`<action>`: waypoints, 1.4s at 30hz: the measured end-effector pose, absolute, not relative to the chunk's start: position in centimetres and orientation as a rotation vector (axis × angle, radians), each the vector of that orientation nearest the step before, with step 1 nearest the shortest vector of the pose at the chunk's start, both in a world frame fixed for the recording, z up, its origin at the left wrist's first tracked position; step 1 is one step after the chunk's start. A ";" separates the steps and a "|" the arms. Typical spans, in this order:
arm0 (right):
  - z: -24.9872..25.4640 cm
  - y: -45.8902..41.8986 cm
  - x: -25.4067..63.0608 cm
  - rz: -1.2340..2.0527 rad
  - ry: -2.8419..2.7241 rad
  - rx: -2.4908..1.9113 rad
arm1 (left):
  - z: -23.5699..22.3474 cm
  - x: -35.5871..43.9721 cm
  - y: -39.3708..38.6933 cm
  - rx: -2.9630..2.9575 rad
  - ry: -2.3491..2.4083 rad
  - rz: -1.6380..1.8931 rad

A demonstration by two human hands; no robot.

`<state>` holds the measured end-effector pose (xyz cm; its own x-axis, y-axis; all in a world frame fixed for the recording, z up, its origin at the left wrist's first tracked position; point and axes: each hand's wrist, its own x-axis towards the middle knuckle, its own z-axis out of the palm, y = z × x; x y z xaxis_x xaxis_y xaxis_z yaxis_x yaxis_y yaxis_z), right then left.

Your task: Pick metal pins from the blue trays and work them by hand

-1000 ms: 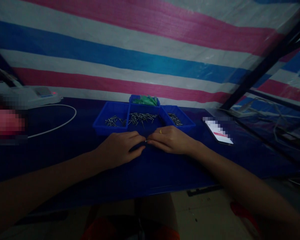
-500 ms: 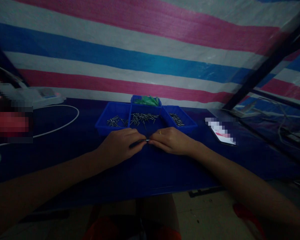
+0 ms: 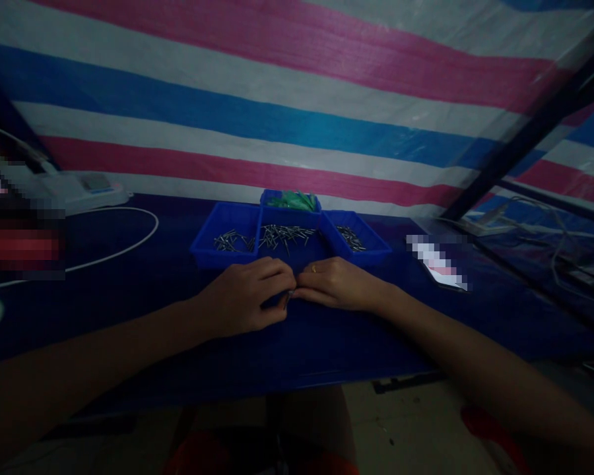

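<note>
My left hand (image 3: 252, 295) is closed, with thumb and index finger pinching a small, thin metal pin (image 3: 289, 295) that sits tilted between the fingertips. My right hand (image 3: 337, 284), with a ring on one finger, meets it from the other side, its fingers pressed together at the pin's upper end. Much of the pin is hidden by the fingers. Just beyond my hands lies a loose pile of similar metal pins (image 3: 283, 235). A blue bin (image 3: 210, 224) on the left and another blue bin (image 3: 376, 245) on the right hold more pins.
Behind the pile, a blue bin (image 3: 291, 206) holds green plastic packets (image 3: 292, 199). A phone (image 3: 438, 264) lies at right on the dark blue table (image 3: 257, 363). A white device (image 3: 94, 188) and a white cable (image 3: 151, 232) are at left. A striped sheet (image 3: 277, 112) hangs behind.
The pin has gone from nearly level to tilted between the fingertips. My left fingers have shifted slightly down and toward my right hand, which has barely moved.
</note>
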<state>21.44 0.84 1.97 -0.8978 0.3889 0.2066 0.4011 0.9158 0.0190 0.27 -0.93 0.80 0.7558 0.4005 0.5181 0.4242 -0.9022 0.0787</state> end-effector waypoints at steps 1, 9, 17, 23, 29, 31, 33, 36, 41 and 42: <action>2.0 0.8 21.5 -0.084 -2.879 -0.601 | 0.8 0.3 -1.0 -2.922 -0.691 -0.824; 2.7 0.6 21.8 -0.048 -2.873 -0.618 | 0.9 0.4 -1.0 -2.816 -0.889 -0.703; 2.7 0.7 21.8 -0.066 -2.831 -0.713 | 0.6 0.3 -0.7 -2.709 -0.879 -0.636; 2.6 0.8 21.8 -0.110 -2.867 -0.676 | 0.5 0.3 -0.6 -2.711 -0.924 -0.608; 3.2 0.8 21.9 -0.087 -2.848 -0.744 | 0.3 0.2 -0.6 -2.671 -1.098 -0.554; 3.3 0.9 21.9 -0.076 -2.853 -0.771 | 0.4 0.2 -0.6 -2.665 -1.091 -0.551; 3.4 0.9 21.9 -0.078 -2.859 -0.784 | 0.5 0.1 -0.6 -2.646 -1.086 -0.555; 3.4 0.8 21.9 -0.077 -2.867 -0.786 | 0.6 0.1 -0.6 -2.616 -1.078 -0.555; 3.3 0.9 22.0 -0.039 -2.875 -0.816 | 0.5 0.1 -0.5 -2.594 -1.064 -0.542; 3.3 0.9 21.9 -0.030 -2.879 -0.825 | 0.5 0.1 -0.5 -2.591 -1.065 -0.546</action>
